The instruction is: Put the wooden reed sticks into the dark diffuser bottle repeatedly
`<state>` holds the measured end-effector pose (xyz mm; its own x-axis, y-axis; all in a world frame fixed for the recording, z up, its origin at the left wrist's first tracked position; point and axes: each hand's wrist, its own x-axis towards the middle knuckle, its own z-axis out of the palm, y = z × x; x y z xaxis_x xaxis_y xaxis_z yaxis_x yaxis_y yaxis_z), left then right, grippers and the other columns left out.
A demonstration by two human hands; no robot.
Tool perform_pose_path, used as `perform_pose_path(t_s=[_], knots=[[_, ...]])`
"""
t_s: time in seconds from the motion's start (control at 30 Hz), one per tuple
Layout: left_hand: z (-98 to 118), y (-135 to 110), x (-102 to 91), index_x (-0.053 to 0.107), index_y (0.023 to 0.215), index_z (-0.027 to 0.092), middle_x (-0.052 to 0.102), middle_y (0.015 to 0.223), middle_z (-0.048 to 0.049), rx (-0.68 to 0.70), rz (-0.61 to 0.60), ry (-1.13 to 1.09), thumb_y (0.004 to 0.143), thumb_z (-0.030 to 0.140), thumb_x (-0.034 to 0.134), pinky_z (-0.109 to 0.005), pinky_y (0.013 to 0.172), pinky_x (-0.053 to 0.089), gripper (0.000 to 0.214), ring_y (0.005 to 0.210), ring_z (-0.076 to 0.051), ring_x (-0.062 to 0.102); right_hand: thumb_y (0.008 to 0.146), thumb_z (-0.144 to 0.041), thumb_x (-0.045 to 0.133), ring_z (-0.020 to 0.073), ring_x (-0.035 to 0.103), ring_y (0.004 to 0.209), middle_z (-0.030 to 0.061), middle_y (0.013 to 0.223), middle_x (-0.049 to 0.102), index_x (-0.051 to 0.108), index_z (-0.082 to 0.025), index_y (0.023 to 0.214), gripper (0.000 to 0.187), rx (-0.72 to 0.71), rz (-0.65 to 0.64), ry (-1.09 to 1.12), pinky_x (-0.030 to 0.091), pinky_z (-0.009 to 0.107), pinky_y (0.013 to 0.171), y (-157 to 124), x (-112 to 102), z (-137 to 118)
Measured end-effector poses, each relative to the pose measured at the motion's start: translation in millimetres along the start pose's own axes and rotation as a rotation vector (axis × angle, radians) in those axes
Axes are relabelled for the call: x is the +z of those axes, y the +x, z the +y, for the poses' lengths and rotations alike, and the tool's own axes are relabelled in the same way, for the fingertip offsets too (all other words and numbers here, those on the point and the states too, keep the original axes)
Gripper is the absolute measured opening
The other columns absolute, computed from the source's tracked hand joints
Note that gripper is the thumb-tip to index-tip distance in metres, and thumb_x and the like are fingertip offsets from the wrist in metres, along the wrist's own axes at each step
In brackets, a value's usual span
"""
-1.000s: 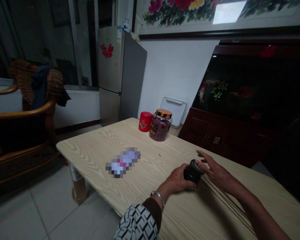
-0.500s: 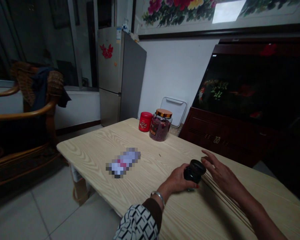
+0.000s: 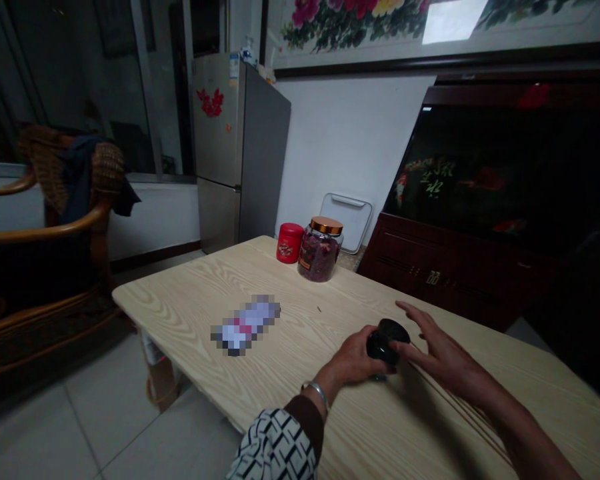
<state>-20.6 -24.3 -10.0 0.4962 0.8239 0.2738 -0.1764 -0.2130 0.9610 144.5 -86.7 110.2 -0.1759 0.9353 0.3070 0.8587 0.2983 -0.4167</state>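
My left hand grips a small black round container on the light wood-grain table, with the container's lower side near the tabletop. A silver bangle circles my left wrist. My right hand is spread open just to the container's right, its fingers very close to it, though I cannot tell whether they touch. A pixelated flat packet lies on the table to the left of my hands.
At the table's far end stand a red tin and a glass jar of dried flowers with a gold lid. A refrigerator, wicker-backed armchair, and dark fish tank surround the table.
The black container has turned in my left hand, and its silvery rim no longer shows. My right hand's fingers have shifted lower along its right side.
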Motion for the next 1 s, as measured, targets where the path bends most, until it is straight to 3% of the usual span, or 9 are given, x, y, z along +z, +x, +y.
perform_pose_path(t_s=[0.07,0.17,0.23,0.33,0.4,0.47,0.73,1.0], knots=[[0,0,-0.9,0.06,0.123,0.017,0.067,0.106,-0.0068,0.003,-0.007,0.026,0.055,0.027,0.09,-0.033,0.085,0.051,0.075,0.095,-0.022,0.062,0.085,-0.053,0.056,0.0283,0.057,0.127,0.011,0.146,0.053,0.044,-0.026,0.144,0.066,-0.012,-0.072,-0.066,0.05,0.041,0.097,0,2,-2],[0,0,-1.9,0.06,0.125,0.018,0.067,0.107,-0.0067,0.006,-0.001,0.068,0.055,0.03,0.09,-0.032,0.083,0.05,0.078,0.096,-0.023,0.061,0.085,-0.06,0.051,0.0306,0.07,0.098,0.0097,0.12,0.07,0.048,-0.027,0.14,0.064,0.174,-0.049,-0.252,0.054,0.044,0.08,1,-3,-9],[0,0,-2.1,0.059,0.126,0.019,0.067,0.108,-0.007,0.009,0.003,0.075,0.055,0.032,0.09,-0.032,0.083,0.049,0.079,0.097,-0.023,0.061,0.086,-0.065,0.048,0.0304,0.071,0.086,0.0089,0.105,0.073,0.048,-0.025,0.139,0.066,0.263,-0.015,-0.301,0.053,0.044,0.073,2,-7,-12],[-2,1,-1.4,0.059,0.126,0.019,0.068,0.107,-0.0065,0.016,0.006,0.059,0.055,0.031,0.09,-0.031,0.081,0.049,0.078,0.094,-0.022,0.061,0.089,-0.063,0.046,0.0295,0.066,0.107,0.0128,0.125,0.065,0.045,-0.023,0.14,0.066,0.169,-0.019,-0.152,0.053,0.042,0.085,4,-5,-8],[-4,1,-0.9,0.059,0.126,0.019,0.068,0.106,-0.0061,0.01,-0.001,0.039,0.055,0.029,0.089,-0.029,0.078,0.049,0.078,0.092,-0.021,0.061,0.089,-0.057,0.05,0.0283,0.054,0.127,0.0138,0.144,0.052,0.042,-0.022,0.144,0.065,0.038,-0.076,-0.04,0.047,0.042,0.101,5,1,-2],[-5,2,-0.6,0.059,0.126,0.019,0.068,0.107,-0.0061,0.006,-0.009,0.021,0.056,0.026,0.088,-0.029,0.078,0.049,0.076,0.092,-0.021,0.061,0.089,-0.048,0.054,0.0273,0.048,0.134,0.0134,0.149,0.048,0.041,-0.022,0.145,0.063,-0.051,-0.138,0.003,0.039,0.043,0.11,5,7,6],[-3,1,-1.5,0.06,0.126,0.019,0.067,0.106,-0.0039,0.048,-0.004,0.063,0.057,0.023,0.086,-0.028,0.081,0.046,0.073,0.094,-0.021,0.059,0.087,-0.041,0.057,0.0285,0.059,0.116,0.0135,0.126,0.062,0.057,-0.02,0.128,0.046,-0.058,-0.075,-0.098,0.045,0.042,0.1,9,16,10],[1,-2,-0.9,0.062,0.122,0.018,0.066,0.103,-0.0032,0.028,-0.007,0.069,0.057,0.022,0.084,-0.027,0.078,0.046,0.068,0.091,-0.02,0.058,0.089,-0.039,0.055,0.0276,0.059,0.112,0.0146,0.121,0.062,0.056,-0.016,0.127,0.045,-0.04,-0.066,-0.134,0.045,0.041,0.098,5,15,1]])
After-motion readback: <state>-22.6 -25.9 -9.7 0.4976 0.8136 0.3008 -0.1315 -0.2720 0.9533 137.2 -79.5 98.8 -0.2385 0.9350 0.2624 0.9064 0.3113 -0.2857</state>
